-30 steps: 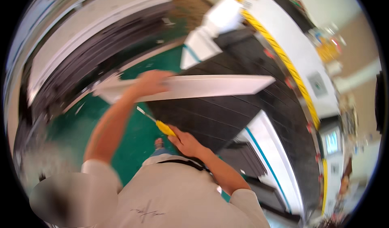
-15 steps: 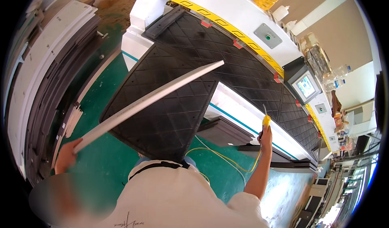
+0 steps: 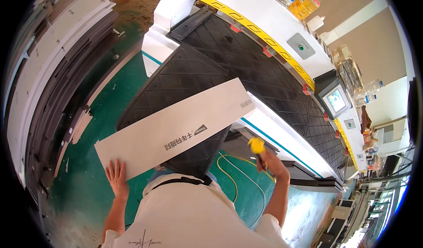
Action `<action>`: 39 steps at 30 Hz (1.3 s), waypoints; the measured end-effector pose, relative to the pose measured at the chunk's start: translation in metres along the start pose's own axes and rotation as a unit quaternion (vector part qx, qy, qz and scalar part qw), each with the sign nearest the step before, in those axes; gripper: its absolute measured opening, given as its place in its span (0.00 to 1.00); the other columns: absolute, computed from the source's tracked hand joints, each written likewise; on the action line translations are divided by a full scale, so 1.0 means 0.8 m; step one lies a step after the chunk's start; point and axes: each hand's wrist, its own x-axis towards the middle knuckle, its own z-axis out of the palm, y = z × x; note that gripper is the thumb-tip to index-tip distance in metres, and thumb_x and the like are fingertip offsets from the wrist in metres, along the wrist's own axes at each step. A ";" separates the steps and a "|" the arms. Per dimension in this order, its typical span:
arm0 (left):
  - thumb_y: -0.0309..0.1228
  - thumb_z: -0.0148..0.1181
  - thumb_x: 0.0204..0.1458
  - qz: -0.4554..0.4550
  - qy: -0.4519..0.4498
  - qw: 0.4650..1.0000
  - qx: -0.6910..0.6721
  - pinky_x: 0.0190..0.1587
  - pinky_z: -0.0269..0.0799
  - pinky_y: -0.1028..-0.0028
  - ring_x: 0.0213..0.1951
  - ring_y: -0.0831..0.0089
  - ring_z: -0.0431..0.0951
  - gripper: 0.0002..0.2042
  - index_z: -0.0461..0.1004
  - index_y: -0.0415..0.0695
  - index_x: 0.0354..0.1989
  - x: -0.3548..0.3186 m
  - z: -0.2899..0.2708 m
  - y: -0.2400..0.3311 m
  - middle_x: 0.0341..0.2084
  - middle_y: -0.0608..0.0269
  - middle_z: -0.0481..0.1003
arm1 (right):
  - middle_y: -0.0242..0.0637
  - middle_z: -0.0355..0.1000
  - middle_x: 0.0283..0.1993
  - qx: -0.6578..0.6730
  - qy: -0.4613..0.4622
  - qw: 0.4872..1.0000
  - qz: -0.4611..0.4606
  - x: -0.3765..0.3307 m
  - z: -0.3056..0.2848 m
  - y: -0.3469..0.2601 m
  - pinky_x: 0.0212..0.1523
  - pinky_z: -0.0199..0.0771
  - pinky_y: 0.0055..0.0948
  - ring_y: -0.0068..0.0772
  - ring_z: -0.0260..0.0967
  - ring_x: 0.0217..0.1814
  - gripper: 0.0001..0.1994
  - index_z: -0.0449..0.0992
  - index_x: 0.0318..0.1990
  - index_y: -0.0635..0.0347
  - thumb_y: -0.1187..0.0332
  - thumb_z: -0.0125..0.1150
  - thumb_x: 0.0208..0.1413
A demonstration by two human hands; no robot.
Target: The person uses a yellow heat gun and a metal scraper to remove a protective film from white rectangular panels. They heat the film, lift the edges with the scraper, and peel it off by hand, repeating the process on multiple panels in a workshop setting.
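Observation:
A pale, long rectangular board [image 3: 194, 109] with dark print on its face lies slantwise across the black, ribbed machine table [image 3: 172, 76]. My left hand [image 3: 116, 179] rests on the board's near left corner, fingers spread flat and open. My right hand [image 3: 272, 164] is closed around a yellow air blow gun [image 3: 256, 145], held to the right of the board and apart from it. Motion blurs the gun, and its nozzle cannot be made out. A yellow hose [image 3: 233, 182] loops down below it over the green floor.
Along the far side runs a white machine beam with a yellow strip [image 3: 255, 29] and a small screen [image 3: 335, 99]. Bottles [image 3: 306, 3] stand on top of it. Long stacked panels [image 3: 57, 45] fill the left. Dark panels [image 3: 304, 173] lie beneath the machine at right.
The board has turned from edge-on to face up over the table. My left hand has shifted right and its fingers have spread. My right hand has brought the air gun lower and leftward.

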 end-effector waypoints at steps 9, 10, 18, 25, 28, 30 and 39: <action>0.31 0.67 0.52 0.038 -0.248 0.871 -0.421 0.70 0.64 0.56 0.66 0.50 0.71 0.31 0.69 0.45 0.67 0.074 -0.062 0.103 0.63 0.52 0.73 | 0.42 0.74 0.53 -0.025 -0.213 0.975 -0.055 0.050 0.169 -0.047 0.38 0.83 0.33 0.32 0.77 0.48 0.27 0.63 0.68 0.62 0.55 0.57 0.70; 0.33 0.68 0.53 0.067 -0.290 0.832 -0.468 0.68 0.66 0.61 0.64 0.54 0.74 0.32 0.68 0.44 0.68 0.088 -0.064 0.133 0.61 0.53 0.76 | 0.45 0.73 0.59 0.081 -0.241 0.961 -0.111 0.056 0.204 -0.036 0.43 0.85 0.36 0.33 0.76 0.55 0.29 0.60 0.71 0.61 0.58 0.57 0.70; 0.31 0.60 0.64 -0.128 -0.325 0.498 -0.794 0.53 0.80 0.66 0.52 0.67 0.81 0.13 0.73 0.37 0.52 0.156 -0.057 0.283 0.45 0.54 0.80 | 0.49 0.71 0.66 -0.277 -0.137 0.868 -0.390 0.085 0.114 -0.127 0.69 0.67 0.40 0.48 0.68 0.69 0.23 0.75 0.63 0.61 0.61 0.65 0.64; 0.31 0.56 0.65 -0.236 -0.188 0.607 -0.735 0.35 0.83 0.65 0.30 0.63 0.84 0.21 0.67 0.32 0.63 0.214 -0.045 0.341 0.36 0.45 0.82 | 0.45 0.80 0.46 -0.379 0.535 0.576 -0.488 0.187 -0.327 -0.266 0.57 0.74 0.45 0.53 0.75 0.53 0.12 0.82 0.45 0.60 0.70 0.71 0.53; 0.30 0.55 0.65 -0.218 -0.143 0.663 -0.701 0.35 0.83 0.66 0.30 0.62 0.84 0.28 0.59 0.33 0.71 0.258 -0.042 0.400 0.39 0.45 0.82 | 0.43 0.71 0.62 -0.466 0.561 0.541 -0.419 0.220 -0.436 -0.328 0.64 0.68 0.48 0.51 0.66 0.66 0.19 0.81 0.52 0.59 0.67 0.72 0.52; 0.28 0.57 0.60 -0.175 -0.114 0.748 -0.630 0.37 0.83 0.63 0.34 0.59 0.85 0.33 0.57 0.35 0.74 0.289 -0.002 0.416 0.46 0.44 0.81 | 0.44 0.66 0.69 -0.507 0.556 0.540 -0.377 0.252 -0.464 -0.348 0.70 0.61 0.54 0.52 0.53 0.79 0.24 0.80 0.57 0.56 0.64 0.74 0.51; 0.57 0.57 0.55 0.043 -0.212 0.965 -0.145 0.80 0.26 0.53 0.76 0.50 0.54 0.44 0.61 0.31 0.70 0.392 0.107 0.397 0.67 0.40 0.67 | 0.44 0.77 0.59 -0.354 0.550 0.549 -0.521 0.258 -0.395 -0.343 0.67 0.67 0.46 0.53 0.66 0.70 0.06 0.82 0.39 0.63 0.75 0.70 0.55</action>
